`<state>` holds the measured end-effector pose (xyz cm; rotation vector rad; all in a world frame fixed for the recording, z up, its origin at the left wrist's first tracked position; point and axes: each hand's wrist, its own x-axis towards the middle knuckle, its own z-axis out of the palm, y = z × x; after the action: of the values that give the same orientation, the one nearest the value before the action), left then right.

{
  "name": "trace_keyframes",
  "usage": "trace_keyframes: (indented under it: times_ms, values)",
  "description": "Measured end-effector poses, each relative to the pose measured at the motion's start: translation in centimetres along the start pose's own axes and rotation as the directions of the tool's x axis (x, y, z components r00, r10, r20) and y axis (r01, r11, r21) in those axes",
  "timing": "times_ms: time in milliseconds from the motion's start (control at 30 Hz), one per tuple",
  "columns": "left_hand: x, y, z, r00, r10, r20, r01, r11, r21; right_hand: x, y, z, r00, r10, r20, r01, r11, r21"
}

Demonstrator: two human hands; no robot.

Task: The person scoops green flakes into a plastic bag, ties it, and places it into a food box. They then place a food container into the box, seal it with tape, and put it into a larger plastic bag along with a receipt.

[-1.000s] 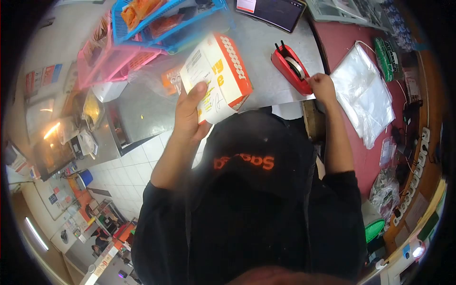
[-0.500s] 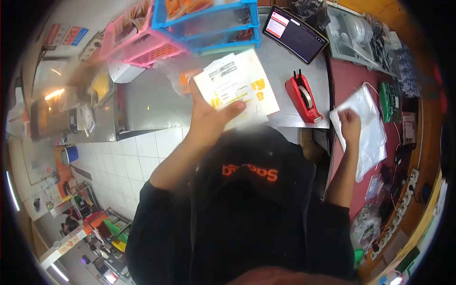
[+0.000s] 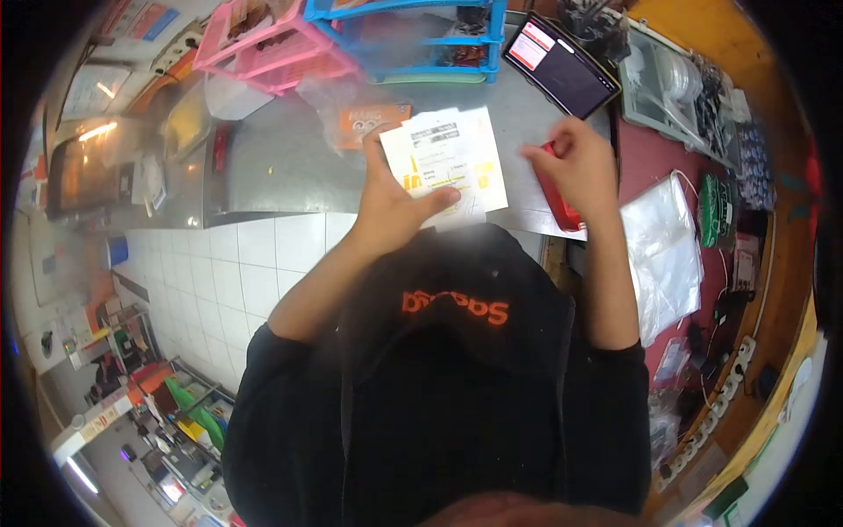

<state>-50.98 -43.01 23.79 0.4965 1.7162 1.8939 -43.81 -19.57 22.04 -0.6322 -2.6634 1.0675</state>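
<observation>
My left hand (image 3: 395,198) grips a white, flat paper packet (image 3: 493,180) with yellow lettering, and a printed receipt (image 3: 439,158) lies on its face. The thumb presses on the receipt's lower part; the other fingers are mostly hidden behind the packet. My right hand (image 3: 575,167) hovers over a red tape dispenser (image 3: 562,211), covering much of it. Its thumb points left, apart from the partly curled fingers, and I see nothing between them. Whether this hand touches the dispenser cannot be made out.
Behind the packet are an orange printed packet (image 3: 373,121) and clear plastic. Blue trays (image 3: 421,77) and a pink rack (image 3: 281,79) line the back. A tablet (image 3: 562,66) stands back right. White plastic bags (image 3: 663,255) lie on the red surface (image 3: 637,145) at right.
My right hand has moved left and up from the white plastic bags to above the tape dispenser, its thumb now apart from the fingers. My left hand still holds the packet and receipt.
</observation>
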Motion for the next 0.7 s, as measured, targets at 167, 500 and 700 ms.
trace_keyframes:
  times_ms: [167,500,700]
  values:
    - [0.4,1.6,-1.3,0.984,-0.116,-0.138,0.082,0.970,-0.230,-2.4,18.0,3.2,0.962,0.271,0.028,-0.246,0.909,-0.338]
    - [2.1,1.7,-2.2,0.969,-0.233,-0.083,0.173,0.879,-0.444,-8.0,19.8,3.8,0.926,0.377,-0.039,-0.378,0.926,-0.019]
    - [2.3,2.5,-1.8,0.942,-0.309,-0.134,0.216,0.860,-0.462,-13.1,23.6,5.5,0.887,0.456,-0.078,-0.456,0.890,0.020]
